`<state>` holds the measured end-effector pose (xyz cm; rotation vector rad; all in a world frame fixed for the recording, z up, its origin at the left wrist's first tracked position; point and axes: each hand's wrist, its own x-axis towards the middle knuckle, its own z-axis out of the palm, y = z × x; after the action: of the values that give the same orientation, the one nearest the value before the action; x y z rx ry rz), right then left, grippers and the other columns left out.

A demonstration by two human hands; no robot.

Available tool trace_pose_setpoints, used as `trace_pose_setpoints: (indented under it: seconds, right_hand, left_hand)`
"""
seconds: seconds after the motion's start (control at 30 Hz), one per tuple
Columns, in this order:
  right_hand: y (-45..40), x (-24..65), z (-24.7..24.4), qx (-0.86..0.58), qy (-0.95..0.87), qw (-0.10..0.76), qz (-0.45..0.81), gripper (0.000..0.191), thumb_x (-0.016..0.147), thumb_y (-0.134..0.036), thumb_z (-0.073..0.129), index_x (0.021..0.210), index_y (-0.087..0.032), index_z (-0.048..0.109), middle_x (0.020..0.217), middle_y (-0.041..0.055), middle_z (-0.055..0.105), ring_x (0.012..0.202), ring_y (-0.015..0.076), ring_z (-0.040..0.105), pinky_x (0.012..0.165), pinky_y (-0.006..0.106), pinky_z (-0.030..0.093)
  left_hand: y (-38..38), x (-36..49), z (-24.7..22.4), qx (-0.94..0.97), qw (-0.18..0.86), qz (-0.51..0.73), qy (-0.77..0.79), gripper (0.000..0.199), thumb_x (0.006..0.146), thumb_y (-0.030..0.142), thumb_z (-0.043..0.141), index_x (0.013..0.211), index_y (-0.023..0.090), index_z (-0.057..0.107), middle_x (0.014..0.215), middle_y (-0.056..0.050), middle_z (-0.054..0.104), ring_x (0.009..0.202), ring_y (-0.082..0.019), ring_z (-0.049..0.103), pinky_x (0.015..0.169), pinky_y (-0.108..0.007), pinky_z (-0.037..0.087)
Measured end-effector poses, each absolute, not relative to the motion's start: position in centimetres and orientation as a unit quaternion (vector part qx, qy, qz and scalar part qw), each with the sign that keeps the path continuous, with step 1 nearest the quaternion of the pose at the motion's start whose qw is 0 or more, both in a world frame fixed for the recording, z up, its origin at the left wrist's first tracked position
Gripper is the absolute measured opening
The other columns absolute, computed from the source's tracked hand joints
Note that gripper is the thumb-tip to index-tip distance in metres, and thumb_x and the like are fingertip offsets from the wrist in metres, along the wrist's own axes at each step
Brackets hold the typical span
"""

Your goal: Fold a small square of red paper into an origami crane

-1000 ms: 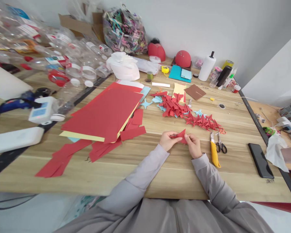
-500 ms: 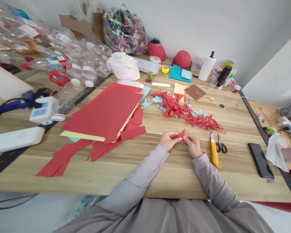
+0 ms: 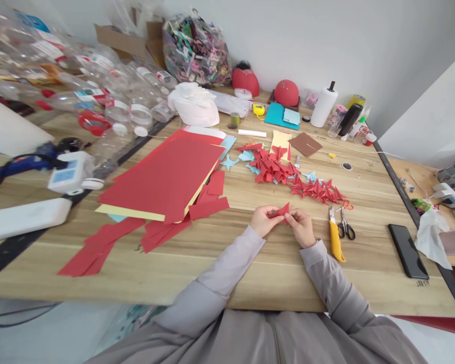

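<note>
A small folded piece of red paper (image 3: 283, 210) is pinched between both hands above the table. My left hand (image 3: 264, 220) grips its left side, thumb on top. On the right side, my right hand (image 3: 301, 226) closes thumb and fingers on its edge. The fingers partly cover the piece, so its full shape is hidden. Just beyond the hands lies a heap of folded red paper stars (image 3: 271, 167), with a few light blue ones among them. Right of my right hand rest a yellow utility knife (image 3: 335, 240) and black-handled scissors (image 3: 346, 228).
Large red sheets (image 3: 163, 174) and cut red strips (image 3: 98, 247) lie to the left. Plastic bottles (image 3: 114, 111) crowd the far left. A black phone (image 3: 407, 251) sits at the right. At the back stand a white bottle (image 3: 324, 105) and a yellow tape measure (image 3: 258, 110).
Both hands stay in nearly the same place, still pinching the red paper. The right fingers have shifted very slightly along it. The view has moved a little.
</note>
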<state>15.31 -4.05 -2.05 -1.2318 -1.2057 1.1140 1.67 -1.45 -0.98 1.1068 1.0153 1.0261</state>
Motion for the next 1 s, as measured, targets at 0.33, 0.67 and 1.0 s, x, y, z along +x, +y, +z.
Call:
trace_pose_setpoints:
  seconds: [0.33,0.67,1.0]
  right_hand:
    - [-3.9,15.5,-2.3,-0.534,-0.488,0.526,0.448,0.030,0.068,-0.045,0.066,0.063,-0.018,0.055,0.050,-0.0030,0.055,0.045,0.0099,0.048,0.047,0.024,0.039]
    - [-4.0,15.2,-1.4,-0.510,-0.462,0.530,0.496,0.025,0.066,-0.041,0.069,0.068,-0.017,0.061,0.059,0.0009,0.065,0.049,0.0117,0.055,0.049,0.025,0.045]
    - [-3.9,15.4,-1.6,-0.509,-0.476,0.510,0.504,0.022,0.056,-0.032,0.076,0.067,-0.018,0.063,0.061,-0.0002,0.066,0.056,0.0142,0.060,0.059,0.029,0.050]
  left_hand:
    - [-1.4,1.9,-1.2,0.462,0.626,0.451,0.436,0.039,0.043,0.021,0.080,0.078,0.012,0.067,0.081,-0.008,0.072,0.076,-0.021,0.066,0.079,-0.036,0.051]
    - [-1.6,1.8,-1.0,0.432,0.645,0.468,0.422,0.030,0.053,0.033,0.076,0.073,0.012,0.067,0.063,-0.004,0.068,0.053,-0.014,0.060,0.059,-0.029,0.051]
    - [-1.4,2.0,-1.4,0.422,0.628,0.486,0.438,0.033,0.047,0.028,0.079,0.073,0.013,0.067,0.071,-0.004,0.070,0.062,-0.016,0.063,0.064,-0.030,0.051]
